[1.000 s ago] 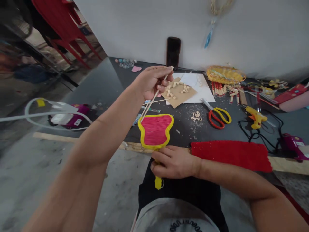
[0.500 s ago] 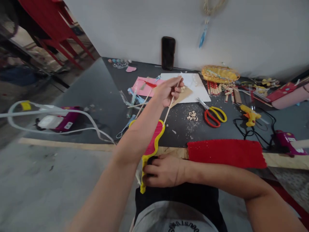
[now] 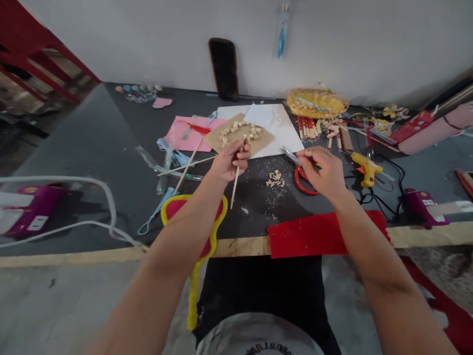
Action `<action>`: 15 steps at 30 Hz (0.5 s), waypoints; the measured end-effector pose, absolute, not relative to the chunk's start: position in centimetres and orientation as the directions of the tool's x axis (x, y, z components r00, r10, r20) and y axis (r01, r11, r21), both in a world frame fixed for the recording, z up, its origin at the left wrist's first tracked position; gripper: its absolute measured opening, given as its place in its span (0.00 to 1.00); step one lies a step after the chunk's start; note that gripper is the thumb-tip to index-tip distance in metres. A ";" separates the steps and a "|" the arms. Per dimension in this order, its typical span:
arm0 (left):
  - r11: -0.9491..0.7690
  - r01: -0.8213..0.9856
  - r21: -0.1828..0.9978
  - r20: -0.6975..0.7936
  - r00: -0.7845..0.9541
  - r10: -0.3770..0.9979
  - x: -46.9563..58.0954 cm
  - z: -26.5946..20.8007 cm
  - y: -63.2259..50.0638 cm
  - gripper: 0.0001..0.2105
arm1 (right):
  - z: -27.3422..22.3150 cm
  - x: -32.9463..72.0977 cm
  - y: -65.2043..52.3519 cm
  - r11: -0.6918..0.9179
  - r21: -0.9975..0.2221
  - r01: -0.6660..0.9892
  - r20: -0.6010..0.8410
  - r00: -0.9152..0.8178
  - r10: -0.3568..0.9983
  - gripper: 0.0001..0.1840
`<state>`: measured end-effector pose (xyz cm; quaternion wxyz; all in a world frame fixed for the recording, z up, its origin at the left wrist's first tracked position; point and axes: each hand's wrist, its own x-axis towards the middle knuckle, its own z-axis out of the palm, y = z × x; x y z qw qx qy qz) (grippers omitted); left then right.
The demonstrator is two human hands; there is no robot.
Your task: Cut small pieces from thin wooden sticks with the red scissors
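Note:
My left hand is closed round a thin wooden stick, which points down toward the table. My right hand has its fingers pinched together at the pivot of the scissors; it covers most of their yellow handle, while the red one shows below. Under my left forearm lies a fan-shaped piece with a fuzzy yellow rim, a red-pink middle and a long yellow handle, leaning over the table edge. Just beyond my left hand, pale clusters form a curve on a brown card.
Short cut stick bits and dust lie mid-table. A red cloth hangs at the front edge. To the right are a yellow glue gun and a yellow basket. A phone leans on the wall. White cables cross the left side.
My right hand has left the yellow handle and moved up and right to the scissors. My left hand, still holding the stick, sits lower. The view has shifted right.

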<state>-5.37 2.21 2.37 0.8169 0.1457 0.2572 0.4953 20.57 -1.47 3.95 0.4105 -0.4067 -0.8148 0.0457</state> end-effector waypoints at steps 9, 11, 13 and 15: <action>0.502 -0.748 0.435 -0.323 0.390 0.862 -5.2 1.9 2.7 0.16 | -0.4 24.0 0.8 0.396 -0.362 0.844 0.329 -0.281 0.901 0.11; 0.497 -0.752 0.433 -0.341 0.374 0.863 -5.1 1.9 2.9 0.17 | -0.2 24.0 0.5 0.380 -0.295 0.877 0.251 -0.312 0.916 0.15; 0.480 -0.766 0.427 -0.351 0.348 0.869 -5.0 2.2 2.9 0.17 | 0.1 23.9 0.3 0.361 -0.257 0.896 0.208 -0.314 0.927 0.17; 0.457 -0.784 0.420 -0.358 0.320 0.877 -4.9 2.7 2.8 0.17 | 0.2 23.9 0.1 0.357 -0.231 0.905 0.173 -0.323 0.930 0.19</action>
